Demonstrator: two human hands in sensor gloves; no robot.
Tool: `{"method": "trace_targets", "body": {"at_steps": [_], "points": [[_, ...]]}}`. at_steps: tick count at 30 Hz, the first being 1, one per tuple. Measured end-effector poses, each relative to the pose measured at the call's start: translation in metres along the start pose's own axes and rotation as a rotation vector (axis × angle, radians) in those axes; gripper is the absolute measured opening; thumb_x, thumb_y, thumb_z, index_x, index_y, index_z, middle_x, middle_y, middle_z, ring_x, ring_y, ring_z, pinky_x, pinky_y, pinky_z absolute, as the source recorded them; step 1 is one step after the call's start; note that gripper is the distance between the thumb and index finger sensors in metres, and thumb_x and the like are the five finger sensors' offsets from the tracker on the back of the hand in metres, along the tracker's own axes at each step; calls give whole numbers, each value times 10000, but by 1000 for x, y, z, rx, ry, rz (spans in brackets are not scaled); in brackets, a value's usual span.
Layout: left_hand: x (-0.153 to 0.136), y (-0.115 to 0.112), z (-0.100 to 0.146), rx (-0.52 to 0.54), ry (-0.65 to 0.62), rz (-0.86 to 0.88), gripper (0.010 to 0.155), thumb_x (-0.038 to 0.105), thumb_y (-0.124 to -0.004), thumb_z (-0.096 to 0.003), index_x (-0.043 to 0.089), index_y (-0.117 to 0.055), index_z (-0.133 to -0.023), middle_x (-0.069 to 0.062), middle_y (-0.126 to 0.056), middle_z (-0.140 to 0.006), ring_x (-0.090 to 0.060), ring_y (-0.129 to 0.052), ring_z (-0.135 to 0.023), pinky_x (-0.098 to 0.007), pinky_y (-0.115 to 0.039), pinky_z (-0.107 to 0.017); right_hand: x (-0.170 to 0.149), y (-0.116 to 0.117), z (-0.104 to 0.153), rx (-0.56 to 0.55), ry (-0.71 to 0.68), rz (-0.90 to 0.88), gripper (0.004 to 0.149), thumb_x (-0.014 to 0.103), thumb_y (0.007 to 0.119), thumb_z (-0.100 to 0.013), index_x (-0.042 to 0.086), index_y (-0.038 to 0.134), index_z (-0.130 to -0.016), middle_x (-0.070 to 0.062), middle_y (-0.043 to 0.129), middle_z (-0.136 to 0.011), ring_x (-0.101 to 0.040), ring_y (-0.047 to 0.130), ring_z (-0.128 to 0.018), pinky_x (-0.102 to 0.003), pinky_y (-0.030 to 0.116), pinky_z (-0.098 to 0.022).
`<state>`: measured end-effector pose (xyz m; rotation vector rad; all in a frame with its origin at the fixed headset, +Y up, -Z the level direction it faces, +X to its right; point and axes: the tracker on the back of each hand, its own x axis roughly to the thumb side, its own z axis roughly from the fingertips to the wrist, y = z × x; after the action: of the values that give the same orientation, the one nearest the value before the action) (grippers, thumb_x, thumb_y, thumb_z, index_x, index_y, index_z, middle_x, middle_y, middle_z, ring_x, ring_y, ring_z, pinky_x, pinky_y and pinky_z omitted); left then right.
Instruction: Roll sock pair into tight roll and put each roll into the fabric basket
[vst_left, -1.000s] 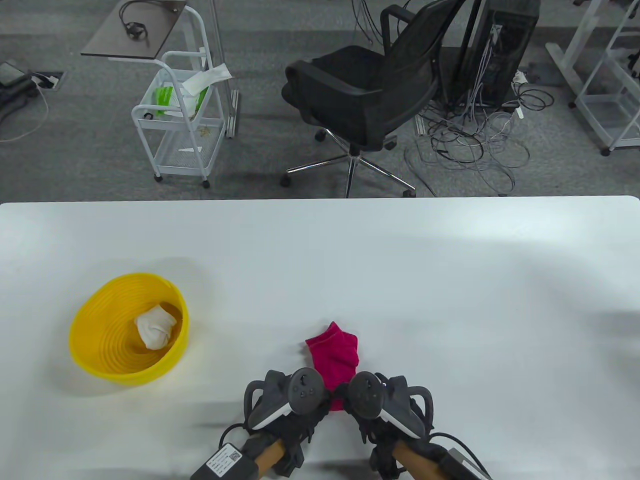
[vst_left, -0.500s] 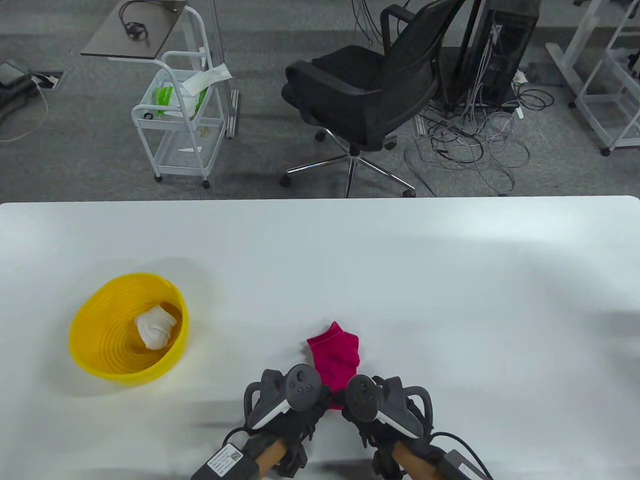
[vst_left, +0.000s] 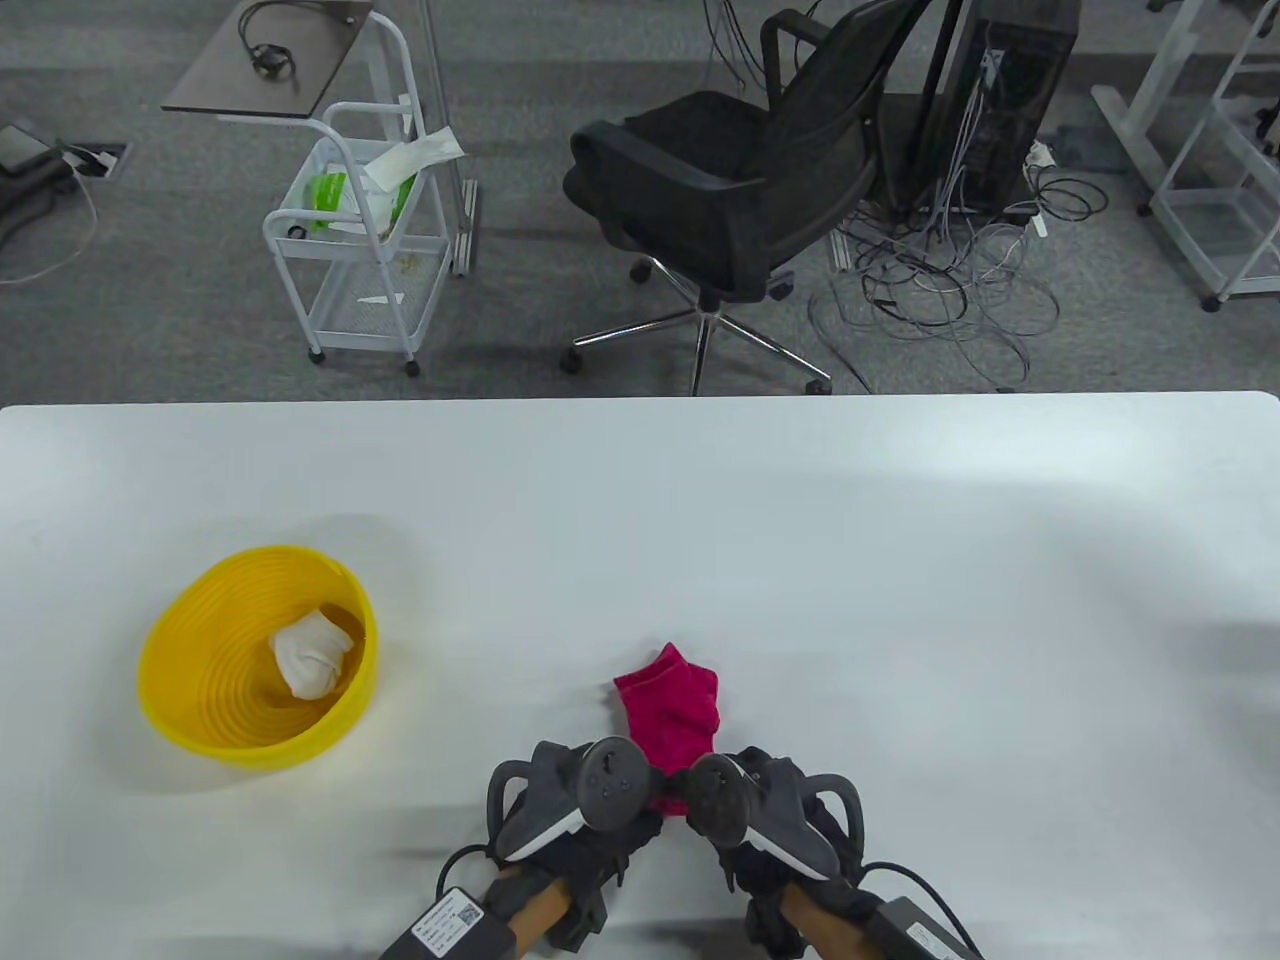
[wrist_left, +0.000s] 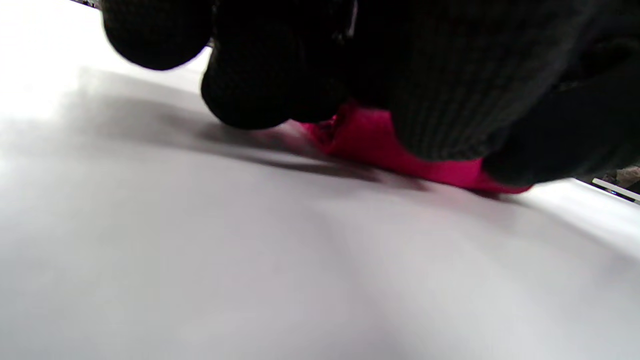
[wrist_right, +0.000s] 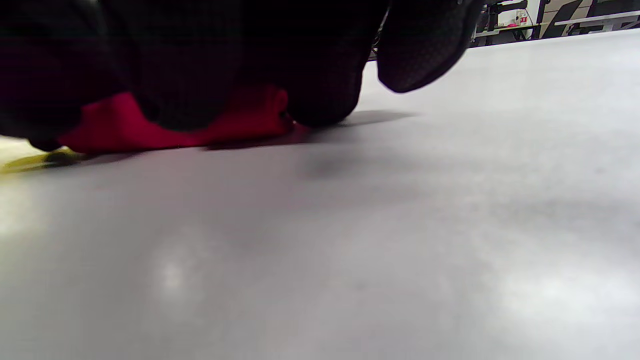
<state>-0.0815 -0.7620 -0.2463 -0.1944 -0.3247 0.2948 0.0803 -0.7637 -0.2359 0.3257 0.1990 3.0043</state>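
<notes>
A red sock pair (vst_left: 670, 703) lies flat on the white table (vst_left: 900, 600) near the front edge, its near end hidden under both hands. My left hand (vst_left: 628, 808) and right hand (vst_left: 700, 812) sit side by side on that end, fingers curled down onto the fabric. The left wrist view shows gloved fingers (wrist_left: 250, 95) bent over the bunched red sock pair (wrist_left: 370, 142). Seen from the right wrist, fingers (wrist_right: 320, 90) likewise clamp the red sock pair (wrist_right: 240, 117). A yellow basket (vst_left: 190, 650) stands to the left, holding a white sock roll (vst_left: 310, 652).
Beyond the table's far edge stand a black office chair (vst_left: 740, 190), a white wire cart (vst_left: 360, 250) and a tangle of cables (vst_left: 950, 280) on the floor. A sliver of the yellow basket (wrist_right: 25, 161) shows at the right wrist view's left edge.
My right hand has slid a little left, closing up against the left hand over the sock's near end. The sock's far end has barely moved.
</notes>
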Motion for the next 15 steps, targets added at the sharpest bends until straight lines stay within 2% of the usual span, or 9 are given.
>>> {"method": "trace_targets", "body": {"at_steps": [4,8,11,13,15], "points": [[0,-1,-2,-7,14,-1,487,401,-970,-315,286,-930,-786,-1,-895,-797,-206,-930,-595,-435,-748,-493,-1,0,0,0,2,-15,401,378,823,-404,436,812,-801,158,897,-838,-107,912,-777,-484,723,-653],[3,-1,-2,-2,4,-12,428,366,-915,-358,261,-942,-772,-41,-896,-783,-223,-923,-593,-449,-731,-496,-2,0,-1,7,7,-47,401,381,813,-410,435,806,-807,158,900,-838,-104,914,-776,-486,720,-657],[3,-1,-2,-7,0,-7,420,357,-876,-369,255,-944,-771,-44,-891,-782,-235,-915,-595,-460,-716,-497,-4,-16,2,-70,-20,-51,418,384,824,-411,440,787,-824,156,885,-861,-111,896,-807,-487,715,-663],[2,-2,-3,-29,1,19,417,364,-838,-383,253,-945,-771,-46,-889,-783,-238,-911,-597,-463,-709,-502,-7,-34,6,-150,-50,-89,410,382,869,-389,441,823,-792,164,894,-844,-104,903,-796,-477,722,-659],[0,-2,-3,-49,12,57,416,361,-820,-389,245,-950,-767,-52,-888,-780,-247,-904,-596,-471,-699,-503,-9,-42,9,-176,-74,-137,383,386,903,-371,433,865,-750,164,919,-812,-106,921,-769,-473,734,-648]]}}
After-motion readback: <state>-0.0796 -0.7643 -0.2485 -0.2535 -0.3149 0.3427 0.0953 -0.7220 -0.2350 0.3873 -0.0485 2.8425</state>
